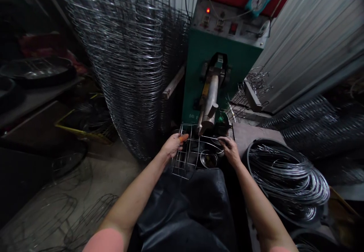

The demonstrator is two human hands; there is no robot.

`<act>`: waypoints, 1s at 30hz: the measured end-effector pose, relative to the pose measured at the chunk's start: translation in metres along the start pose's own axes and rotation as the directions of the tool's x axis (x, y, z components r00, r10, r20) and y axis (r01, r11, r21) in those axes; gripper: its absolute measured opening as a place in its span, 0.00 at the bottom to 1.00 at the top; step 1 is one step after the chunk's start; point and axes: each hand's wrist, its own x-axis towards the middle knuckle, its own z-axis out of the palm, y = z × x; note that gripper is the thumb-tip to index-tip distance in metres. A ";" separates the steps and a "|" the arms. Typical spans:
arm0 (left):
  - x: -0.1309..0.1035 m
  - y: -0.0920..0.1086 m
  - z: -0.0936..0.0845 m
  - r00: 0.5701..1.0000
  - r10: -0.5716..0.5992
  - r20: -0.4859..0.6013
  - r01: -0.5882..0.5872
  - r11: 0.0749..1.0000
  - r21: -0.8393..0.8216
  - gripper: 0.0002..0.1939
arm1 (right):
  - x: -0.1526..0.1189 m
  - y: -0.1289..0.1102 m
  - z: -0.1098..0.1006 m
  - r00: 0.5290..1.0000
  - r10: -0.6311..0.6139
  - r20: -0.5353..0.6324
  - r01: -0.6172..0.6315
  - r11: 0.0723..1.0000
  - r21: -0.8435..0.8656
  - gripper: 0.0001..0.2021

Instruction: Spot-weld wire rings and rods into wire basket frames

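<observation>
Fingers of the left hand point(174, 144), one tip capped in orange, clench the near edge of a wire basket frame point(190, 154); the right hand point(230, 149) grips the frame's opposite side, at three o'clock; the frame sits under the metal arm point(209, 102) of a green welding machine point(218, 55) at twelve o'clock; stacked wire frames point(127, 62) tower at ten o'clock; coiled wire point(287, 176) lies at four o'clock.
</observation>
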 end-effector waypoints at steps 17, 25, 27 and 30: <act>-0.003 0.000 0.003 0.998 0.060 -0.019 -0.059 0.998 0.039 0.23 | -0.001 -0.098 -0.025 0.853 0.170 0.494 -0.290 0.941 0.176 0.18; -0.008 -0.003 0.013 0.994 0.110 -0.007 -0.108 0.982 0.157 0.22 | 0.021 -0.090 0.002 0.837 0.123 0.533 -0.151 0.989 0.009 0.07; -0.009 -0.001 0.012 0.994 0.109 -0.011 -0.106 0.985 0.134 0.22 | 0.015 -0.086 0.003 0.912 0.006 0.410 0.035 0.995 -0.092 0.07; -0.007 0.003 0.006 0.994 0.100 -0.037 -0.098 0.994 0.056 0.23 | 0.001 -0.071 -0.006 0.967 -0.075 0.245 0.111 0.984 -0.137 0.09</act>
